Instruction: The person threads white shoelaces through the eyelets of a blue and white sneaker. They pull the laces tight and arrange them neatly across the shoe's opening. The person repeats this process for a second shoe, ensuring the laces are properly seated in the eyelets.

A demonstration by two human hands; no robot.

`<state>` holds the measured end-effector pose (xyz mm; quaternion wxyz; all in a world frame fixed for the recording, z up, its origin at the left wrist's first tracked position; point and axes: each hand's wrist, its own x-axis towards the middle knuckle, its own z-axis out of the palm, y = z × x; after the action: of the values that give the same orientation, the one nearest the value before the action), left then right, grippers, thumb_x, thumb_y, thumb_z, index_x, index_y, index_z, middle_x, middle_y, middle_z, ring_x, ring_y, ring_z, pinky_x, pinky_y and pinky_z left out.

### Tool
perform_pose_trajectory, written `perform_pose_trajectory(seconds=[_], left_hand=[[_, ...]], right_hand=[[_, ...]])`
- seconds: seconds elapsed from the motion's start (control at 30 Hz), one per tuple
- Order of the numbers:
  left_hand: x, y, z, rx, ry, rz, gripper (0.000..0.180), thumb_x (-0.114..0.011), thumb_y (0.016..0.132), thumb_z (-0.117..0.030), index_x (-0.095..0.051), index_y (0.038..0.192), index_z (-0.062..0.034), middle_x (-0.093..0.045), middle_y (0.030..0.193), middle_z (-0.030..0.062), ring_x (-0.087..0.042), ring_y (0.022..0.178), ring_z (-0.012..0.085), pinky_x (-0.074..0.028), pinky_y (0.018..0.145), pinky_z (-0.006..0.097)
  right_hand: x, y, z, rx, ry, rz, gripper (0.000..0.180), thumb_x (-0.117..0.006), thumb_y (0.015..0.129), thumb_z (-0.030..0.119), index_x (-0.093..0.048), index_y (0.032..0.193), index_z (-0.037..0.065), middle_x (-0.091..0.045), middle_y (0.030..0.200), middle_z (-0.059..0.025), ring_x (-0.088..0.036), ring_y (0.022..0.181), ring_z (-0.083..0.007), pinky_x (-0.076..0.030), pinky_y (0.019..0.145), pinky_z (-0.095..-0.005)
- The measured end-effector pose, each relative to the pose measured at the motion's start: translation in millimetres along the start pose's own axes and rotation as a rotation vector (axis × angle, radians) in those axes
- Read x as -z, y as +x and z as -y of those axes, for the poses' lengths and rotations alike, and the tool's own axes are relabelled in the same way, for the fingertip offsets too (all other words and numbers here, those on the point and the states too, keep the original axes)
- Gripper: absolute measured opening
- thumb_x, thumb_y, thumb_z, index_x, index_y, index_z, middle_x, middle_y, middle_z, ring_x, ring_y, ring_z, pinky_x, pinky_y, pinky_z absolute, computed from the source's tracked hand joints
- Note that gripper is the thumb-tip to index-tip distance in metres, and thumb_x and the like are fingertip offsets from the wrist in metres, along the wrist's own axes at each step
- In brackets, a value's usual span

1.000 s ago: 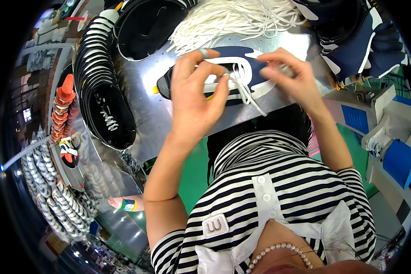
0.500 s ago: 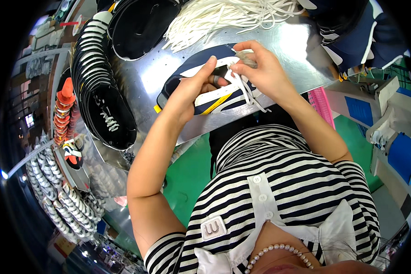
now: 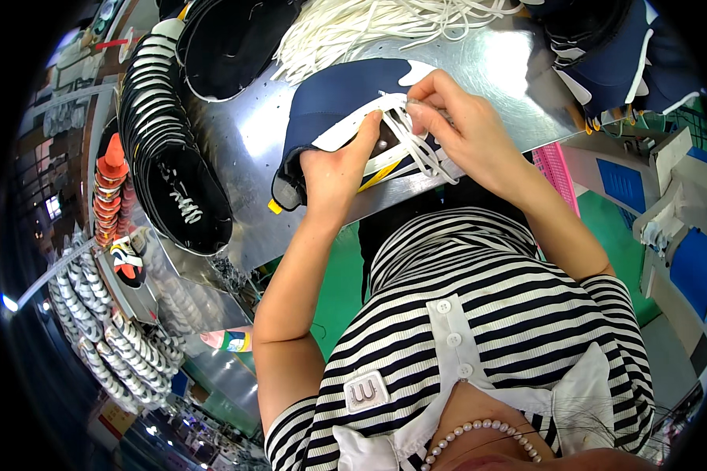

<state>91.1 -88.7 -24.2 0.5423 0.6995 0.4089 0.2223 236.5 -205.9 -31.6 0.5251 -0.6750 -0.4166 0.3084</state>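
A navy shoe upper (image 3: 334, 93) with white eyelet strips and a yellow stripe lies tilted over the metal table, its broad navy side turned upward. My left hand (image 3: 339, 169) is closed on it, the thumb pressing the white eyelet strip and the other fingers mostly hidden inside the opening. White shoelace (image 3: 423, 154) strands hang across the opening toward me. Just right of the eyelet strip, my right hand (image 3: 467, 133) pinches the lace between thumb and forefinger.
A heap of white laces (image 3: 385, 27) covers the table's far edge. Nested black shoe uppers (image 3: 177, 188) curve along the left, with another black upper (image 3: 232, 51) beyond. More navy uppers (image 3: 605, 78) stand at far right. A pink basket (image 3: 556, 174) sits beside the table.
The shoe upper has been rolled so more of its navy side shows. My left hand has turned with it, its thumb moving onto the eyelet strip. My right fingertips have come slightly lower.
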Motion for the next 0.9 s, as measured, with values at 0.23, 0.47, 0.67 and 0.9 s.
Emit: perform_pose_trajectory(seconds=[0.23,0.47,0.67,0.9], left_hand=[[1.4,-1.2,-3.3,0.0,0.004,0.052,0.016,-0.073,0.086,-0.008,-0.068,0.096,0.0029,-0.071,0.085,0.0049,-0.066,0.075,0.0108,-0.051,0.068,0.026],[1.4,-4.3,-0.4,0.005,-0.07,0.075,0.011,-0.07,0.089,-0.007,-0.067,0.092,0.0031,-0.069,0.08,0.0037,-0.064,0.071,0.0101,-0.05,0.066,0.025],[-7.6,-8.0,3.6,-0.401,0.072,0.034,0.007,-0.065,0.092,-0.005,-0.065,0.095,0.0015,-0.067,0.08,0.0035,-0.064,0.074,0.0116,-0.051,0.068,0.026],[30.7,8.1,-1.2,0.31,-0.22,0.333,0.008,-0.068,0.09,-0.01,-0.069,0.092,-0.0017,-0.068,0.082,0.0038,-0.056,0.065,0.0076,-0.044,0.059,0.023]], right_hand=[[9.8,5.8,-10.2,0.138,-0.109,0.036,0.015,-0.062,0.09,0.018,-0.062,0.091,0.003,-0.067,0.071,-0.0112,-0.065,0.063,-0.0283,-0.048,0.06,-0.0382],[13.4,11.9,2.3,0.053,-0.227,0.143,0.015,-0.061,0.092,0.014,-0.061,0.093,-0.001,-0.068,0.075,-0.014,-0.068,0.069,-0.026,-0.052,0.065,-0.0336],[-14.7,29.1,6.9,0.145,-0.586,0.169,0.014,-0.063,0.088,0.018,-0.062,0.091,0.005,-0.067,0.072,-0.0143,-0.066,0.072,-0.0359,-0.051,0.065,-0.0445],[29.3,37.6,19.9,-0.029,-0.274,0.151,0.017,-0.058,0.094,0.018,-0.062,0.099,0.003,-0.059,0.068,-0.006,-0.059,0.066,-0.0161,-0.046,0.061,-0.0307]])
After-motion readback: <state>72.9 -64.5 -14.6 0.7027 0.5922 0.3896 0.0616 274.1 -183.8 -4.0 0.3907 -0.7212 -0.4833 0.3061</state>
